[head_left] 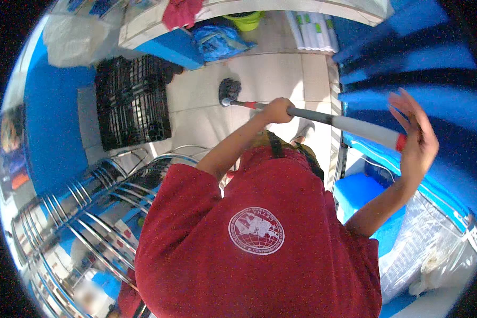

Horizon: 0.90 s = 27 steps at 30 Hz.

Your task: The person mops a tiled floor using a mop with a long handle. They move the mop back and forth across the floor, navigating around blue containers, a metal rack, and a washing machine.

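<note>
A mop (315,115) with a dark fuzzy head and a grey and white pole slants across in front of me. Its head (229,90) rests on the pale floor tiles. My left hand (279,111) is wrapped round the pole near a red section, not far above the head. At the pole's red upper end, my right hand (417,139) has its fingers stretched out and apart. That end meets the palm or lies just in front of it; I cannot tell which.
Black plastic crates (132,103) stand on the left, with a chrome wire rack (98,206) nearer me. A blue bag (217,42) and white rolls (312,32) lie under the far shelf (259,6). Blue cloth (418,58) hangs at right above a blue box (360,193).
</note>
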Each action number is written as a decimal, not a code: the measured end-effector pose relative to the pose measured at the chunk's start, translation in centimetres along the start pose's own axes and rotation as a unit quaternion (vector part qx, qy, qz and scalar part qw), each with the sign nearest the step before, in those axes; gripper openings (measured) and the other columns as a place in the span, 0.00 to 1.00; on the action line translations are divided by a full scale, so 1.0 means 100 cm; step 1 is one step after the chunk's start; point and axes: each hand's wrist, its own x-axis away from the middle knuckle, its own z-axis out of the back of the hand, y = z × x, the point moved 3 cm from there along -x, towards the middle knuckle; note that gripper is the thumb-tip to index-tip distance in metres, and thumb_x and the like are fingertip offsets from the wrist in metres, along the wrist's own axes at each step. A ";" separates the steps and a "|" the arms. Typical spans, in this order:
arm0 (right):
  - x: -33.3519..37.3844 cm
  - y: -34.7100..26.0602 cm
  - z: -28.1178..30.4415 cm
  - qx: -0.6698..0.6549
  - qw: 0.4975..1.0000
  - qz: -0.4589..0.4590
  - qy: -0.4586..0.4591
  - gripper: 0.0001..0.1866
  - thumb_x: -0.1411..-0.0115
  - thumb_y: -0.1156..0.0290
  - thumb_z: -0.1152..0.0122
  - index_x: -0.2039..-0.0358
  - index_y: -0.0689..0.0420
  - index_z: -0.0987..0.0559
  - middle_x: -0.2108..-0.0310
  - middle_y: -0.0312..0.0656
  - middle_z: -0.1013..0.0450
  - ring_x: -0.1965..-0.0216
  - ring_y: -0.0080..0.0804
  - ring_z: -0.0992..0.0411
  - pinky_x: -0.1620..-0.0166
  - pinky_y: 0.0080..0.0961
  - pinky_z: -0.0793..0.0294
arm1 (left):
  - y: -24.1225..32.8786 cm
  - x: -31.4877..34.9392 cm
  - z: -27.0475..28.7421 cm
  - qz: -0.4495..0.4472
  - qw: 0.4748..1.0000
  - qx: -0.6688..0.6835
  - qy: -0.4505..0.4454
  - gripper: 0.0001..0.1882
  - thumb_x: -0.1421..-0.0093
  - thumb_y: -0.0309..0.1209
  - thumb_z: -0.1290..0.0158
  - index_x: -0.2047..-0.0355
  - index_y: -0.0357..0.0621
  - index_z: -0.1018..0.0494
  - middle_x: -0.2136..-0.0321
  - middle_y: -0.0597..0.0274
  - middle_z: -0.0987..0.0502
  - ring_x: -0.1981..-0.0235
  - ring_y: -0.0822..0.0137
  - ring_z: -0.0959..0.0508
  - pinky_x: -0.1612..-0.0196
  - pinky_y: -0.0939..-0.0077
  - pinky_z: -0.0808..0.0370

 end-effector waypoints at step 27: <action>0.046 -0.040 -0.020 0.229 0.858 -0.302 -0.346 0.17 0.49 0.80 0.42 0.57 0.55 0.23 0.77 0.43 0.31 0.80 0.26 0.30 0.77 0.20 0.29 | -0.020 0.022 0.004 -0.106 0.986 -0.061 -0.114 0.12 0.63 0.33 0.45 0.74 0.50 0.25 0.75 0.55 0.24 0.68 0.51 0.23 0.66 0.56 0.27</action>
